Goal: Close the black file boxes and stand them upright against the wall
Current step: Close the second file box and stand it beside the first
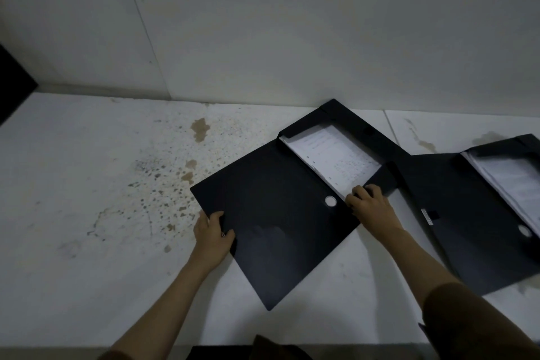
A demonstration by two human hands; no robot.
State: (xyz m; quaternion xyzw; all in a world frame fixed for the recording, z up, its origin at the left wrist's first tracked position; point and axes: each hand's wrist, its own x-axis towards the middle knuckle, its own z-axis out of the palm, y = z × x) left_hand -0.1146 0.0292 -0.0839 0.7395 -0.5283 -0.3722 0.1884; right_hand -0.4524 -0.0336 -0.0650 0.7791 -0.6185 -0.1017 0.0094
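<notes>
An open black file box [271,213] lies flat in the middle of the white surface, its lid spread toward me and white papers [333,155] in its tray. My left hand [213,235] grips the lid's left edge. My right hand [369,206] rests on the near corner of the tray, fingers curled over the tray's edge and papers. A second open black file box [461,213] with papers [517,184] lies at the right, partly cut off by the frame.
The white wall [292,23] rises just behind both boxes. The white surface [87,169] has brown stains left of the middle box. A dark object [11,85] stands at the far left edge. The surface's front edge runs along the bottom.
</notes>
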